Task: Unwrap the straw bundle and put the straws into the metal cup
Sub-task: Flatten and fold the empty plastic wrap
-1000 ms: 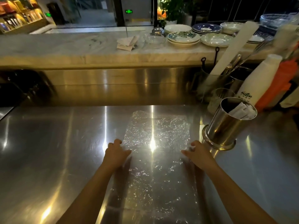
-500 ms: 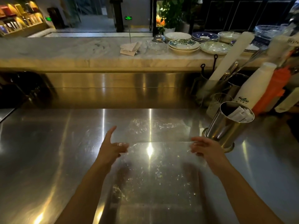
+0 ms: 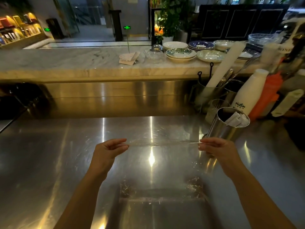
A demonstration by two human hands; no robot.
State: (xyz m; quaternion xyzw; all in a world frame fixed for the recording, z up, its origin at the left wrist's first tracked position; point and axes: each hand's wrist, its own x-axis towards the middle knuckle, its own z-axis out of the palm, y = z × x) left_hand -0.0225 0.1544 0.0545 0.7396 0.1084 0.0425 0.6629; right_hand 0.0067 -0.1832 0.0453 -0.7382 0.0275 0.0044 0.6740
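Observation:
A clear plastic wrap sheet [image 3: 161, 166] hangs stretched between my two hands above the steel counter [image 3: 49, 162]. My left hand [image 3: 109, 150] pinches its top left corner, and my right hand [image 3: 217, 149] pinches the top right corner. The sheet's lower end touches the counter near me. The metal cup [image 3: 226, 128] stands just behind my right hand, tilted in this wide view, with white paper-wrapped straws [image 3: 237, 120] inside it.
Behind the cup stand a white bottle [image 3: 249, 93], an orange bottle [image 3: 269, 95], a glass [image 3: 214, 109] and a holder with utensils [image 3: 209, 95]. A marble ledge [image 3: 66, 61] at the back carries stacked plates [image 3: 180, 54] and folded papers [image 3: 128, 57].
The wrap lay flat on the counter under both hands. Both hands have pinched its far corners and lifted that edge up and toward me, so the sheet now hangs taut.

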